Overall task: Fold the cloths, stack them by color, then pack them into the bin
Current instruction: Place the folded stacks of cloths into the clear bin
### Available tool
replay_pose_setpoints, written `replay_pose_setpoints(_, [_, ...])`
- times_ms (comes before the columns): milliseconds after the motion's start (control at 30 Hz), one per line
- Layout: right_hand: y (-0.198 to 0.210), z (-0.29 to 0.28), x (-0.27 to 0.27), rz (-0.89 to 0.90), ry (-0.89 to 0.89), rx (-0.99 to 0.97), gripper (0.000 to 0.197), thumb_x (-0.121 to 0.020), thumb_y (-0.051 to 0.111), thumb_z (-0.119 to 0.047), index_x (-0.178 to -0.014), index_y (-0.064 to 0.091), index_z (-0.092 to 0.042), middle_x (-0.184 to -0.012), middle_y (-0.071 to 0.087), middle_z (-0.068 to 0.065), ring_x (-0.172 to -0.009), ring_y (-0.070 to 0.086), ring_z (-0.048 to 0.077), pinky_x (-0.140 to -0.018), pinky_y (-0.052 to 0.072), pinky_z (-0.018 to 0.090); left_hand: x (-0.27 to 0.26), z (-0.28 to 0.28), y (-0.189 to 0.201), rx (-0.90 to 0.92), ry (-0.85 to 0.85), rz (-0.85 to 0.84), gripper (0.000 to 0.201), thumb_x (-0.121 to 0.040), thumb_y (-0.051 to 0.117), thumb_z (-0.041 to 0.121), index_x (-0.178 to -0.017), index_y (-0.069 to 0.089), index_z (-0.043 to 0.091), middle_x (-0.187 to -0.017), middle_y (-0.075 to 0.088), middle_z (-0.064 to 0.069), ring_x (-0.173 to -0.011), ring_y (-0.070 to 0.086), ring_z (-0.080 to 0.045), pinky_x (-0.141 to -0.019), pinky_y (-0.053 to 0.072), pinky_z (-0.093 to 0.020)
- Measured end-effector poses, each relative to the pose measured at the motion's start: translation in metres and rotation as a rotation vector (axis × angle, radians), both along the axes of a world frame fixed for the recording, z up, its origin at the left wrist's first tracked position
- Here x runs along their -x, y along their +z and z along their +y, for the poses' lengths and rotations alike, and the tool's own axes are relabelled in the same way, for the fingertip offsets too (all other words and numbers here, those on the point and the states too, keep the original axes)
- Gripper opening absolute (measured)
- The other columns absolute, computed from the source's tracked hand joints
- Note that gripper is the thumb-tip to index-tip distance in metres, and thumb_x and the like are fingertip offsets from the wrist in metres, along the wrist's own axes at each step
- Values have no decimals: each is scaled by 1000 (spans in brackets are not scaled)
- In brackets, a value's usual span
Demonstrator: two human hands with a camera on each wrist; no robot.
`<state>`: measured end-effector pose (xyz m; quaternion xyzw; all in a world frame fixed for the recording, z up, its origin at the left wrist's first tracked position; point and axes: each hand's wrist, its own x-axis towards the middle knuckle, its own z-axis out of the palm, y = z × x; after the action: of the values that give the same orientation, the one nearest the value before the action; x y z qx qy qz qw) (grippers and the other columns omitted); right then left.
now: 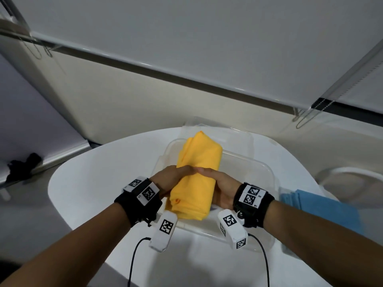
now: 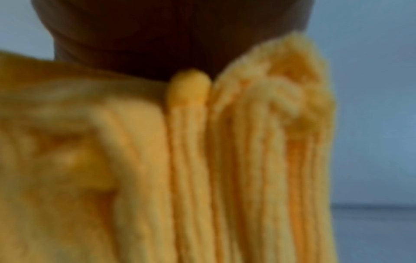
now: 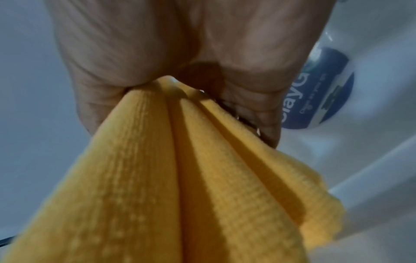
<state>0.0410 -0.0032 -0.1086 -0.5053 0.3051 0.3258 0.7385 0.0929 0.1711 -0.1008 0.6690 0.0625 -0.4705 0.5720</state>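
Yellow folded microfibre cloth stack (image 1: 194,179), held over the clear rectangular plastic bin (image 1: 267,172) on the white round table (image 1: 83,183). Going left to right: left hand (image 1: 170,179) at 9 o'clock of the stack, fingers curled over its top and thumb side under, gripping it; right hand (image 1: 219,187) at 3 o'clock, likewise clamped on the stack, fingertips of both hands meeting on top. Wrist views confirm layered yellow edges pinched in each palm.

Stack's long axis runs roughly 12 to 6 o'clock, slightly tilted toward 1, about parallel to the bin's long side. Both hands equally near, gripping the near half; far end unsupported and inside the bin outline. I judge the next move is straight down.

Open room in the bin lies at 3 o'clock of the stack; the near rim sits under the wrists. Blue folded cloth pile (image 1: 315,206) waits on the table at 3 o'clock, just outside the bin.
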Motion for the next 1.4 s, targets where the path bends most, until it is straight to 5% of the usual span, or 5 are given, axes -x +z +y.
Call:
replay_pose_setpoints(267, [-32,-12,-6,67,8,-42,84,-58,89,-30,-133,56,-14,-128,64,15,-119,59,37,-108,38,56,3,-5,13,-304,-112,-276,117,-63,61,75,-153,16,14,-153,32,-2,-137,37,-24,-108,33,-33])
replay_pose_setpoints(433, [-44,-5,-16,154,85,77,74,-59,82,-26,-128,56,-15,-120,68,14,-113,62,36,-100,46,54,-8,26,30,-440,-92,-887,64,-75,45,64,-124,59,26,-134,52,0,-124,48,-18,-106,38,-35])
replay_pose_setpoints(1100, [-69,14,-48,239,420,312,72,-62,88,-48,-120,53,-23,-117,58,-1,-102,58,21,-77,48,32,-8,39,5,-786,-655,-692,75,-88,54,26,-150,13,34,-161,-3,-4,-125,49,-33,-98,47,-38])
replay_pose_setpoints(1233, [-24,-6,-58,-257,1034,1057,46,-87,54,-65,-85,55,-19,-75,52,-3,-72,54,17,-58,41,24,13,28,13,-922,-742,-885,56,-90,53,42,-139,36,21,-158,-16,-15,-147,-1,-36,-114,21,-50])
replay_pose_setpoints(1400, [-24,-6,-52,-783,1023,1229,45,-91,56,-36,-130,46,-17,-125,46,9,-109,51,29,-88,48,40,30,-2,24,-846,-1052,-1058,46,-96,34,48,-122,57,18,-134,47,-9,-120,45,-29,-104,27,-46])
